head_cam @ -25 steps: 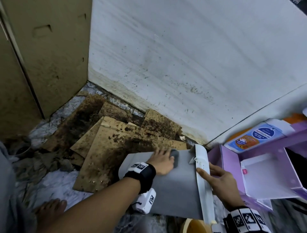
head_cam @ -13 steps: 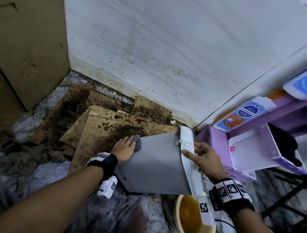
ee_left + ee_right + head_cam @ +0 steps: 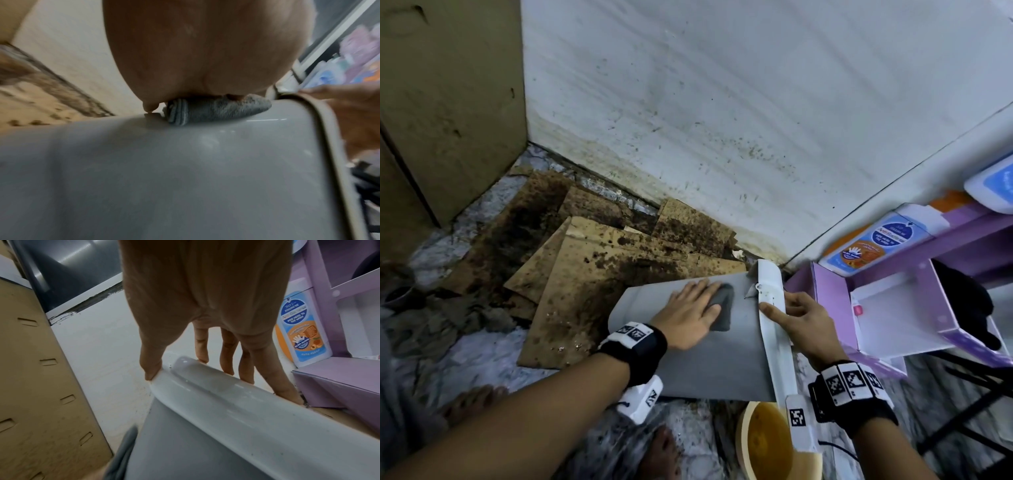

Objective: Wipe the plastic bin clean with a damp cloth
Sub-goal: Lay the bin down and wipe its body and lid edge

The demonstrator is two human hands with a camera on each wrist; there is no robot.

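One grey plastic bin (image 3: 709, 356) lies on its side on the mottled stone floor (image 3: 482, 359), its smooth, glossy wall facing up and its paler, rounded rim (image 3: 774, 329) turned toward the purple shelf unit (image 3: 832, 291). One cloth (image 3: 722, 310), dark grey and nubbly with a ribbed hem, sits folded on that upper wall near the rim. Two hands work here. Flat on the cloth rests the left hand (image 3: 690, 318), fingers straight and spread, pressing it against the plastic rather than clutching it. At the rim, the right hand (image 3: 803, 322) grips: the thumb lies along the outer face while four fingers hook over the far edge. One round wooden bowl (image 3: 767, 442), yellowish inside, stands just below the bin's lower end. Several flat cardboard sheets (image 3: 599, 274), brown and heavily speckled with dark stains, overlap on the floor beside the bin. One white bottle (image 3: 873, 243) with a blue and orange label lies on the shelf. Behind rises a white wall (image 3: 722, 102), spotted near its base.
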